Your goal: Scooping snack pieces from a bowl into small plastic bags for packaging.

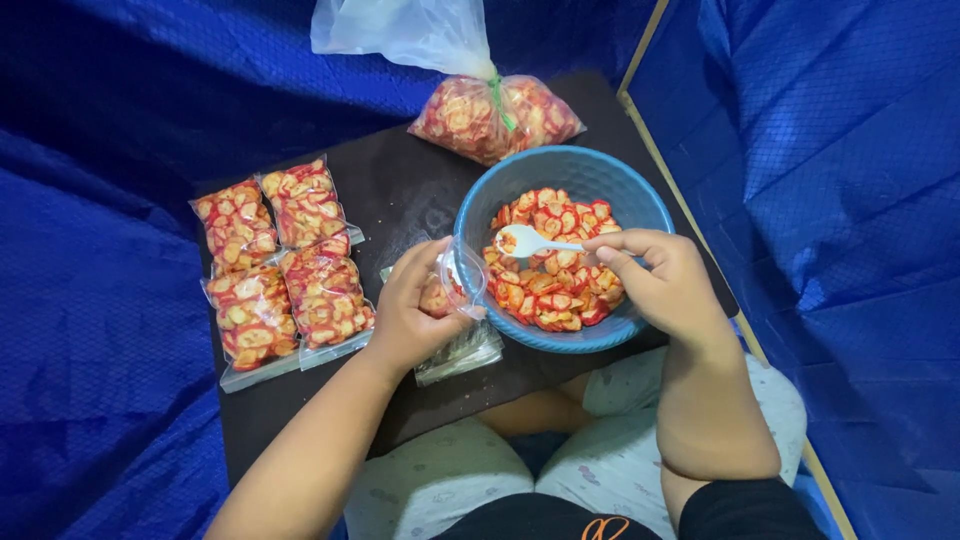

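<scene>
- the right hand point(668, 285) has its fingers pinched together on the handle of a white spoon point(530, 241), whose scoop lies over the red and yellow chips point(552, 280) inside the blue bowl point(556, 170).
- the left hand point(412, 315) has its fingers clamped on a small clear bag point(452, 290), held open just beside the bowl's left rim, with a few chips in it.
- the bowl stands on a dark worktop point(400, 190).
- four filled packets point(283, 260) lie flat, well to the left of the bowl.
- a large tied bag of chips point(492, 115) lies just behind the bowl.
- a stack of empty clear bags point(465, 352) lies under the left hand, near the bowl.
</scene>
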